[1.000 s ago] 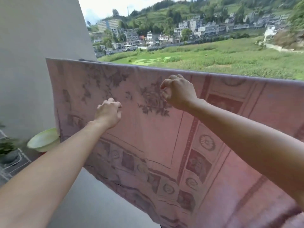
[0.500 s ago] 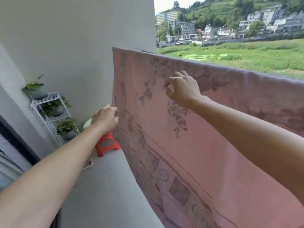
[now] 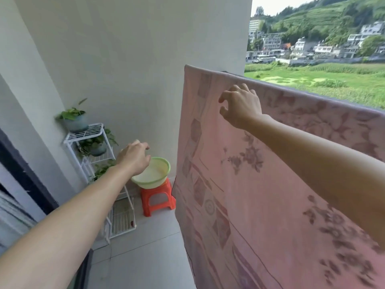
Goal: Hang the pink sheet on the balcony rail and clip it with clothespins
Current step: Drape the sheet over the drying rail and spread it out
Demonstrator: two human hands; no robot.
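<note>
Pink patterned fabric fills the right half of the head view: the pink sheet (image 3: pixel 260 184) hangs draped over the balcony rail (image 3: pixel 227 72), of which I see only a short dark stub at the sheet's upper left corner. The sheet's left edge falls straight down toward the tiled floor (image 3: pixel 150 253).

My right hand (image 3: pixel 240 107) is raised in front of the sheet's upper part, just below the draped top edge. Its fingers (image 3: pixel 226 97) are curled and spread apart with a gap between thumb and forefinger; nothing is pinched in it. Whether it touches the cloth I cannot tell.

My left hand (image 3: pixel 134 156) is stretched out low and to the left, clear of the sheet, over the near rim of a pale green basin (image 3: pixel 154 174). Its fingers are loosely extended and hold nothing. The basin sits on a red plastic stool (image 3: pixel 157 198), which stands just beside the sheet's left edge against the white wall (image 3: pixel 135 59).

Left of the stool is a white wire rack (image 3: pixel 91 147) carrying potted plants (image 3: pixel 74 117) on several tiers. Beyond the sheet's top edge lie a green field (image 3: pixel 323 80) and hillside buildings (image 3: pixel 302 46). I see no clothespins on the sheet in this view.
</note>
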